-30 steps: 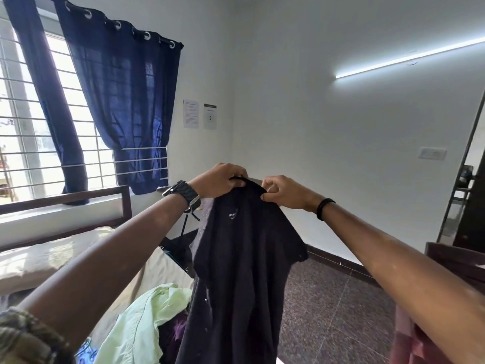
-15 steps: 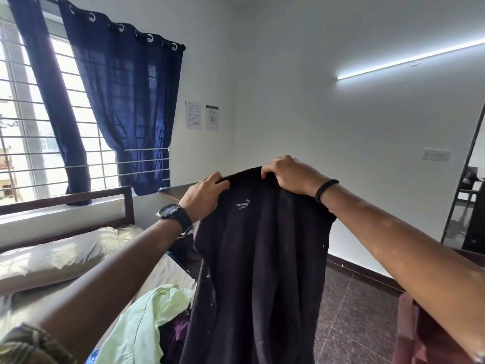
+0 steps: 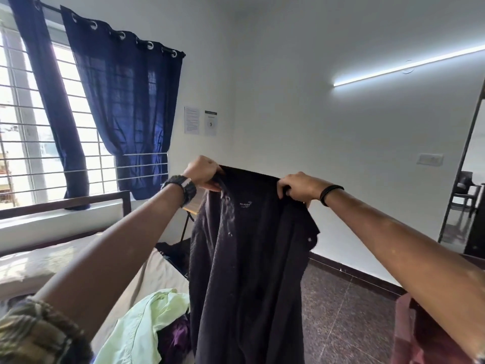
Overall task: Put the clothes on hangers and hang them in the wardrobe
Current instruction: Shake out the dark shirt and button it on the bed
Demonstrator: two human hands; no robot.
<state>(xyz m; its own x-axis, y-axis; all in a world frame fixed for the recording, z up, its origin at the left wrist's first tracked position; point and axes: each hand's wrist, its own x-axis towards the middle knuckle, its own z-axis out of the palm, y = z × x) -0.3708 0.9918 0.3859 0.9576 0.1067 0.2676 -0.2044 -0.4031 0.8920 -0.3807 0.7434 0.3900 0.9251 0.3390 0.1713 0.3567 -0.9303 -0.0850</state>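
A dark shirt (image 3: 249,258) hangs full length in the middle of the view, held up at its top edge and spread between both hands, probably so that its shoulders and neck opening can be found for a hanger. No hanger or wardrobe is in view, so the hanging itself is not yet begun. Below on the left lies the bed (image 3: 147,277), with a pale green garment (image 3: 141,327) and something purple heaped at its near end, likely the clothes still to do. A reddish cloth (image 3: 409,337) shows at the near right. Blue curtains (image 3: 126,109) hang over the barred window at far left. The left hand (image 3: 203,172), above a wristwatch, grips the shirt's left top corner with curled fingers; the right hand (image 3: 298,189) clutches the right corner likewise. Nothing stands between the hands and the shirt.
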